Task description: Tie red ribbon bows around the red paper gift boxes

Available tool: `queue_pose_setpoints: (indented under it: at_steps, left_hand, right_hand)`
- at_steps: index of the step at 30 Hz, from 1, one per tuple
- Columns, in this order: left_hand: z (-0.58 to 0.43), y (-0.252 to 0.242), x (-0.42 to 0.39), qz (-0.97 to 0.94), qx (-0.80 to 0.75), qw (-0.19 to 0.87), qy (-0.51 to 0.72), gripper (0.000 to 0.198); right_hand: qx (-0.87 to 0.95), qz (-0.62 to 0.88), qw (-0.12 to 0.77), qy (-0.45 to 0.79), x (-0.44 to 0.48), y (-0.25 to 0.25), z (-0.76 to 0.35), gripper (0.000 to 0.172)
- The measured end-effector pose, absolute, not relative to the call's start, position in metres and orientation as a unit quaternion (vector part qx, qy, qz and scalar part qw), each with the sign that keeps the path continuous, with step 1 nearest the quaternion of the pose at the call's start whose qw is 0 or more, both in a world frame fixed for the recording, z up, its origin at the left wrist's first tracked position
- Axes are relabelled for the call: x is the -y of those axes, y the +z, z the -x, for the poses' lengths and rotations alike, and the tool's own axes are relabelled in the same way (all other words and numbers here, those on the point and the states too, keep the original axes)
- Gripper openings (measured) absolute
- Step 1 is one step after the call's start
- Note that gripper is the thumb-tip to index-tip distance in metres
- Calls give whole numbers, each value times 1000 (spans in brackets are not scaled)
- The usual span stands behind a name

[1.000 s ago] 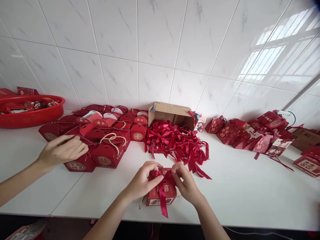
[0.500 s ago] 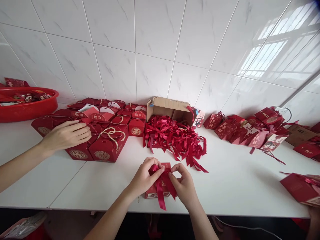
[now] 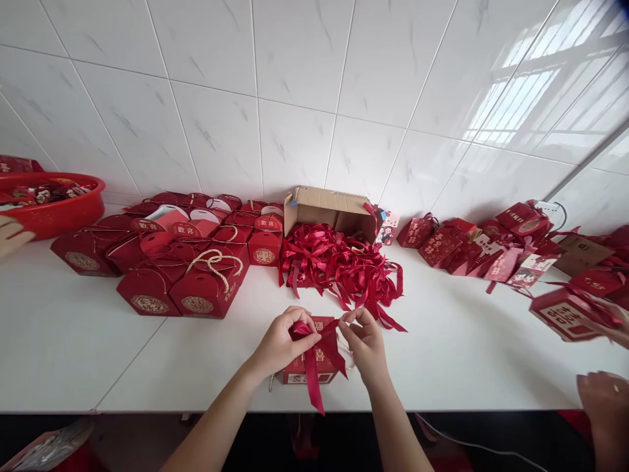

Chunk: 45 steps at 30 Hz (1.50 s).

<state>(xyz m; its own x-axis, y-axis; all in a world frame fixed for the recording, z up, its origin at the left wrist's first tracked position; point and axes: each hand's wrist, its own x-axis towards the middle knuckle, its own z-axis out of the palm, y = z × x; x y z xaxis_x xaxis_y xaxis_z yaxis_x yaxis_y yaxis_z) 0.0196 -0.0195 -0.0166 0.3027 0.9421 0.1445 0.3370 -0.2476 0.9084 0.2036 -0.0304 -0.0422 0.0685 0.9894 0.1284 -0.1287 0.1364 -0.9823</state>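
A small red gift box [image 3: 320, 356] with gold lettering stands on the white table in front of me. Across its top lies a red satin ribbon [image 3: 313, 380], gathered in a bow shape with tails hanging over the near side. My left hand [image 3: 287, 339] is closed, pinching the bow's middle and left loop between thumb and fingers. With thumb and index finger, my right hand [image 3: 364, 341] pinches the ribbon's right part near the box's upper right edge. A twisted cord handle [image 3: 272, 381] shows at the box's left; part of the box top is hidden by my fingers.
Ribbons [image 3: 339, 265] spill from a cardboard carton [image 3: 329, 198]. Red boxes [image 3: 196, 295] stand at left, beside a red basin [image 3: 63, 215]; more boxes [image 3: 445, 249] lie at right. Other people's hands show at left [image 3: 14, 236] and right [image 3: 607, 403], one near a tilted box [image 3: 565, 316].
My right hand has drawn the ribbon slightly up and right, while my left keeps its pinch. The other person's hand at left has withdrawn leftward; the box at far right has turned and moved inward.
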Motion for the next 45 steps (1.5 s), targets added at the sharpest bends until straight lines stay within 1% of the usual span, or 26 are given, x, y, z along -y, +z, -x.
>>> queue_pose_setpoints:
  at_steps: [2,3,6,7,9,11,12,16,20,24,32,38,45]
  left_hand:
    - [-18,-17,19,-692,-461,414,370,15]
    - [-18,-17,19,-689,-461,420,369,15]
    - [-17,-18,19,-682,-456,435,372,17]
    - [-17,-18,19,-681,-455,437,372,18]
    - [-16,-18,20,-681,-455,441,368,20]
    - [-15,-16,21,-682,-448,450,362,21]
    - [-15,-15,21,-683,-442,456,360,20]
    - [-13,-11,22,-679,-431,471,363,23]
    - [-15,-13,21,-671,-444,460,377,27]
    - [-16,-17,20,-662,-465,453,375,22]
    - [-16,-20,18,-670,-437,478,363,16]
    - [-17,-21,16,-684,-427,475,351,19]
    - [-19,-20,15,-696,-444,452,339,16]
  right_hand:
    - [508,444,558,483,30,-43,-207,23]
    - [523,444,544,483,30,-43,-209,24]
    - [581,444,490,474,29,-41,-214,36]
    - [602,446,473,464,28,-41,-215,37]
    - [630,452,456,437,27,-41,-215,32]
    - [635,453,465,419,26,-42,-214,23]
    - [631,450,475,417,25,-43,-213,21]
    - [621,428,502,424,25,-46,-211,24]
    - [612,409,513,442,26,-46,-208,25]
    - [608,392,525,448,28,-47,-207,22]
    - [621,391,565,377,32,-53,-205,26]
    - [601,403,578,377,32,-57,-207,28]
    - [589,434,577,364,31,-58,-210,28]
